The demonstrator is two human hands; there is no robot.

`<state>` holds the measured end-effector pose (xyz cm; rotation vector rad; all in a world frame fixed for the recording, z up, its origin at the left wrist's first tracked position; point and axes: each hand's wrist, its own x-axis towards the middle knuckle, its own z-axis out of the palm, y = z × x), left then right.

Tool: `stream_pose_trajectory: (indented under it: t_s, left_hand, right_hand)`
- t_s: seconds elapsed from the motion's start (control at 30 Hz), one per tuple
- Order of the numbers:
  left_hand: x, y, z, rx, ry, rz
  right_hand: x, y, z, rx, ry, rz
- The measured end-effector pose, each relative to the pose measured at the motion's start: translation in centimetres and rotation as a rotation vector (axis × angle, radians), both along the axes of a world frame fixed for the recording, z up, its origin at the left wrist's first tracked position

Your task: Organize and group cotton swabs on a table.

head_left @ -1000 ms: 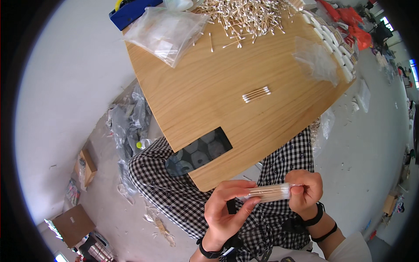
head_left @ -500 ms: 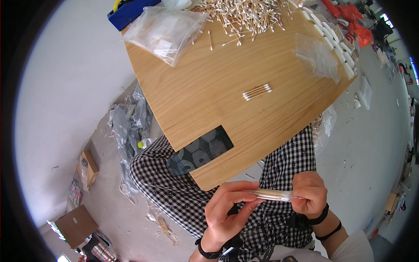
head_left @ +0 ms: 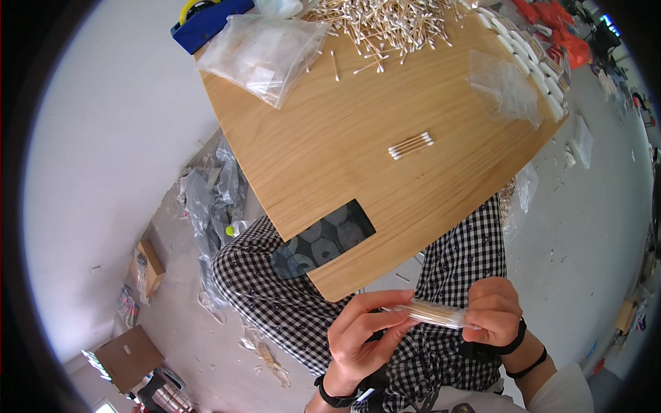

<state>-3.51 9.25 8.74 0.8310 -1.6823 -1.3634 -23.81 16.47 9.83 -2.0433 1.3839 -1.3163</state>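
A clear plastic bag of cotton swabs (head_left: pixel 435 314) is held level above my lap, just off the near edge of the table. My left hand (head_left: pixel 368 332) pinches its left end between thumb and fingers. At the right end, my right hand (head_left: pixel 494 313) is closed on the bag's plastic edge; whether that end is sealed I cannot tell. On the wooden table (head_left: pixel 317 151) lies a small row of several cotton swabs (head_left: pixel 411 146), side by side. Farther back spreads a big loose heap of cotton swabs (head_left: pixel 392 27).
A bulging clear bag (head_left: pixel 261 58) lies at the back left beside a blue tape dispenser (head_left: pixel 206 24). At the right are a flat clear bag (head_left: pixel 506 86) and a row of filled white packs (head_left: pixel 527 58). A dark patterned panel (head_left: pixel 323 241) shows at the table's cutout.
The bag of swabs has tilted, its right end now lower and its broad side more in view. Both hands keep their hold. The whole view has shifted slightly.
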Motion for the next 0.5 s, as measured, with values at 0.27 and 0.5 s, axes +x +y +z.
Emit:
stream_pose_trajectory:
  t_s: [0.27, 0.5]
  left_hand:
    - [-0.4, -0.5, -0.1, 0.069, -0.062, 0.013]
    - [-1.3, -1.9, -0.7, 0.100, -0.060, -0.113]
  right_hand:
    - [0.1, -0.8, -1.1, -0.010, 0.003, -0.031]
    - [0.3, -3.5, -0.6, 0.094, -0.203, -0.081]
